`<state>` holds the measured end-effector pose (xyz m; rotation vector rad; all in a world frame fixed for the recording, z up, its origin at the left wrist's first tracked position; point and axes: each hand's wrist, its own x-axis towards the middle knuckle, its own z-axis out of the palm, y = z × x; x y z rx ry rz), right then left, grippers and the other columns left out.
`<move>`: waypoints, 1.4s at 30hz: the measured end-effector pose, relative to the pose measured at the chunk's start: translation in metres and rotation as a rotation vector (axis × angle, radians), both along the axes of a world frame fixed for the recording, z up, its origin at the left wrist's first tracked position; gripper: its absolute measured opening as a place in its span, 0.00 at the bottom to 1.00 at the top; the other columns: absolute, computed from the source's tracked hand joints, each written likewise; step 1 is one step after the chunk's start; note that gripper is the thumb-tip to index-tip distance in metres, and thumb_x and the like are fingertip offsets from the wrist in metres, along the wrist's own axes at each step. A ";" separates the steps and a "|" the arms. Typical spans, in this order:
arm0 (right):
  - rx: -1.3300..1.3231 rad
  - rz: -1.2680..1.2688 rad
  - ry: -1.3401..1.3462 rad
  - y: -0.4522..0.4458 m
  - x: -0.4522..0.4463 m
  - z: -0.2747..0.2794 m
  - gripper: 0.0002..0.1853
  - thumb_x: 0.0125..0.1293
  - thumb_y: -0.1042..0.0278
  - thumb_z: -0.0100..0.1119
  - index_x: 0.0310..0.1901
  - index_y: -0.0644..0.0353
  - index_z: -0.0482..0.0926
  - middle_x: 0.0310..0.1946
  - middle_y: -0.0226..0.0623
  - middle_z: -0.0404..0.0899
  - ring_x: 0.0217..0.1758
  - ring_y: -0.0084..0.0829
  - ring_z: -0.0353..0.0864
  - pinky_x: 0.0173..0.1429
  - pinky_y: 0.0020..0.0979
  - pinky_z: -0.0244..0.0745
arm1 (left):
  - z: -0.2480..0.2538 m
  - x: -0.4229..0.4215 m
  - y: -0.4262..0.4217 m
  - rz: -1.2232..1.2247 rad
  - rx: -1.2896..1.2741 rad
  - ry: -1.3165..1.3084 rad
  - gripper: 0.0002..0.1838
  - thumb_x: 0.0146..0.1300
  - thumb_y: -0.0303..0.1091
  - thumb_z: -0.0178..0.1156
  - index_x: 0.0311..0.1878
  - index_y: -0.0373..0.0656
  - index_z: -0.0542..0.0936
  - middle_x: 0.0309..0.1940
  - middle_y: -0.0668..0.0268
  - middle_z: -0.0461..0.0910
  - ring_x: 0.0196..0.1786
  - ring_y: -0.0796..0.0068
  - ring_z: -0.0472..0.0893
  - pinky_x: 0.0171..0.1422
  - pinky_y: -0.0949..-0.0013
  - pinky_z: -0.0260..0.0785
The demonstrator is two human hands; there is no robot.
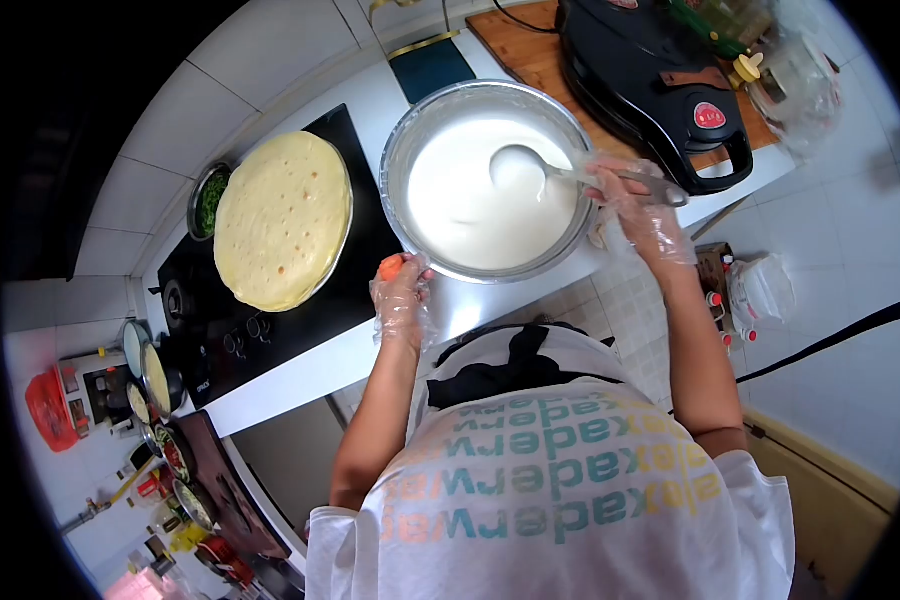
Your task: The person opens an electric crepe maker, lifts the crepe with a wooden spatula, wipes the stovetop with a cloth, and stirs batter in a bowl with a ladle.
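Note:
A large metal bowl [394, 215] of white batter [470, 222] stands on the white counter. My right hand [632, 205], in a clear plastic glove, is closed on the handle of a metal ladle [519, 165], whose head rests at the batter's surface. Beside the bowl's near left edge is my left hand [402, 292], also gloved, its fingers wrapped round a small orange object [391, 267] that is mostly hidden. Left of the bowl, a stack of round yellow flatbread [282, 220] lies over the black cooktop.
A black electric griddle [655, 90] sits closed on a wooden board [530, 50] at the back right. Behind the flatbread is a bowl of chopped greens [209, 203]. Several dishes stand at the far left, and bottles [720, 318] stand below the counter on the right.

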<state>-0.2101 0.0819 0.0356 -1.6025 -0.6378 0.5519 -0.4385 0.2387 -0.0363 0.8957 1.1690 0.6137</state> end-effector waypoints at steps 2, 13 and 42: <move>0.036 0.032 -0.111 0.011 -0.005 -0.013 0.07 0.62 0.72 0.52 0.39 0.65 0.77 0.35 0.35 0.78 0.36 0.22 0.78 0.41 0.20 0.75 | -0.004 0.001 -0.001 -0.026 -0.005 0.002 0.10 0.48 0.28 0.63 0.32 0.40 0.72 0.22 0.67 0.74 0.22 0.81 0.73 0.20 0.81 0.59; -0.037 0.008 0.012 0.000 -0.002 0.006 0.07 0.62 0.71 0.52 0.37 0.63 0.77 0.33 0.33 0.78 0.32 0.23 0.78 0.40 0.20 0.74 | -0.009 0.008 -0.015 -0.060 -0.169 -0.039 0.14 0.50 0.28 0.62 0.37 0.38 0.69 0.27 0.65 0.74 0.25 0.76 0.77 0.25 0.79 0.71; 0.060 0.010 -0.287 0.005 0.003 -0.023 0.07 0.60 0.74 0.53 0.39 0.64 0.77 0.34 0.38 0.78 0.36 0.23 0.78 0.39 0.21 0.74 | -0.009 0.007 -0.018 0.019 -0.082 -0.029 0.14 0.49 0.29 0.63 0.35 0.42 0.68 0.24 0.68 0.73 0.23 0.79 0.74 0.25 0.80 0.69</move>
